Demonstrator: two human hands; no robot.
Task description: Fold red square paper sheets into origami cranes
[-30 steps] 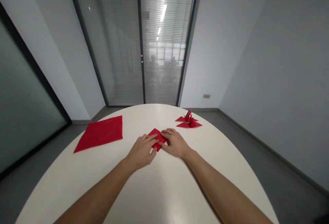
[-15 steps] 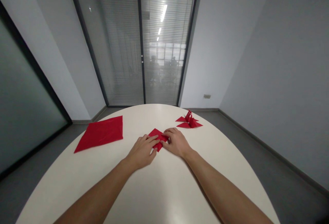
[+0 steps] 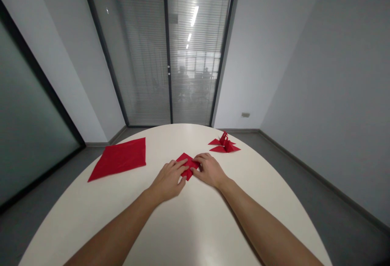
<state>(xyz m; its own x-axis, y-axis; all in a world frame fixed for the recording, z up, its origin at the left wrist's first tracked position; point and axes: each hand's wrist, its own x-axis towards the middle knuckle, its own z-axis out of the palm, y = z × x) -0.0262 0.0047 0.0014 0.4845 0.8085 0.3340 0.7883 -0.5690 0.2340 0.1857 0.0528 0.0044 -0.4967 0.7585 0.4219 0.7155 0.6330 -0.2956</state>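
Note:
A small folded red paper (image 3: 186, 162) lies on the white round table (image 3: 195, 225) in front of me. My left hand (image 3: 168, 181) rests palm down, its fingers stretched flat on the paper's left part. From the other side, my right hand (image 3: 210, 171) has its fingers curled over the paper's right edge and its thumb at the near corner, pinching a fold. Both hands cover much of the paper.
A stack of flat red paper squares (image 3: 119, 159) lies at the table's left. Finished red folded paper figures (image 3: 224, 144) sit at the far right of the table. Beyond the table stand glass doors with blinds (image 3: 166, 50) and grey walls.
My right hand has shifted slightly along the paper's right edge, its fingers curling in closer. The left hand stays pressed in place.

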